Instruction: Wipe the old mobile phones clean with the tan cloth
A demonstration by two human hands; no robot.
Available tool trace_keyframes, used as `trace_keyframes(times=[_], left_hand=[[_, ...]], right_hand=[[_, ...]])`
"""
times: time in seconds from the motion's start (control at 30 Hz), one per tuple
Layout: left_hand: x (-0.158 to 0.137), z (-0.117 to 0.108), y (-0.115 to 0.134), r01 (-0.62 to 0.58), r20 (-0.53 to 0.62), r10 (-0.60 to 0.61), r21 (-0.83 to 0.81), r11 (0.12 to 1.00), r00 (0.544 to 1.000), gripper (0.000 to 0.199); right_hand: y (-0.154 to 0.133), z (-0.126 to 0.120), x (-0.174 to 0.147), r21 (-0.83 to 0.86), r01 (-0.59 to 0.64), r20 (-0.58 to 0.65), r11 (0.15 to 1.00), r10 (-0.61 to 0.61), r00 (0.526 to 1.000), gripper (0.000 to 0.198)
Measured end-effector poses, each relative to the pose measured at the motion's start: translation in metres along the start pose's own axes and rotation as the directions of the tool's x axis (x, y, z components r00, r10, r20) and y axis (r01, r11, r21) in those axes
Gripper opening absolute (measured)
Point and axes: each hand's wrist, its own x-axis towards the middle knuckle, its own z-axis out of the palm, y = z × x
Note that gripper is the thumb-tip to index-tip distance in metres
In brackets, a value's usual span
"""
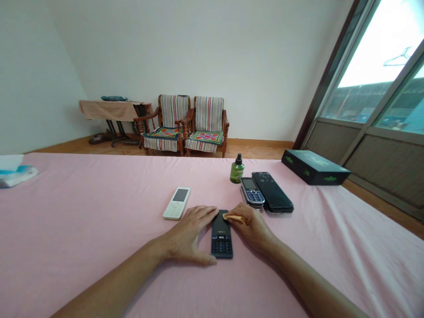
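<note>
Head view: dark keypad phone (221,244) lies flat, screen up, on the pink cloth (99,212), between the two hands, keypad end toward the person. Left hand (187,236) spread along its left side, fingertips at the upper left edge, thumb by the lower left corner; not wrapped round it. Right hand (253,227) pinching a yellowish wiping piece (236,218) (cloth or pad, can't tell which), its tip against the upper part of the screen.

White phone (177,203) just beyond the left hand, face up, slanted. Past the right hand: blue-black keypad phone (252,193) on top of another item, just beside a pile of black items (272,192). Green bottle (236,171), dark top, upright behind those. Black box (314,167) with green marks, far right. White-and-blue packet (17,176), far left edge. Background: two wooden chairs (175,110) with striped covers, side by side; draped table (102,109) to their left.
</note>
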Motion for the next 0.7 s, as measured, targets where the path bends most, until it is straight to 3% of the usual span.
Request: trace_keyframes(times=[0.27, 0.53, 0.6, 0.7], left_hand=[[0.002, 0.000, 0.000, 0.022, 0.018, -0.021, -0.016, 1.000, 1.000, 0.113], [0.002, 0.002, -0.005, -0.017, 0.005, 0.017, -0.032, 0.999, 1.000, 0.111], [0.002, 0.002, -0.006, -0.014, -0.002, 0.014, -0.037, 0.999, 1.000, 0.111], [0.002, 0.003, -0.005, -0.008, -0.009, 0.008, -0.052, 0.999, 1.000, 0.110]], right_hand=[[-0.009, -0.015, -0.009, 0.086, 0.031, 0.228, 0.996, -0.050, 0.972, 0.009], [-0.023, -0.028, -0.017, 0.295, -0.119, 0.501, 0.948, -0.047, 0.864, 0.010], [-0.023, -0.027, -0.016, 0.292, -0.139, 0.515, 0.946, -0.033, 0.857, 0.011], [-0.018, -0.021, -0.009, 0.267, -0.187, 0.392, 0.945, 0.070, 0.917, 0.012]])
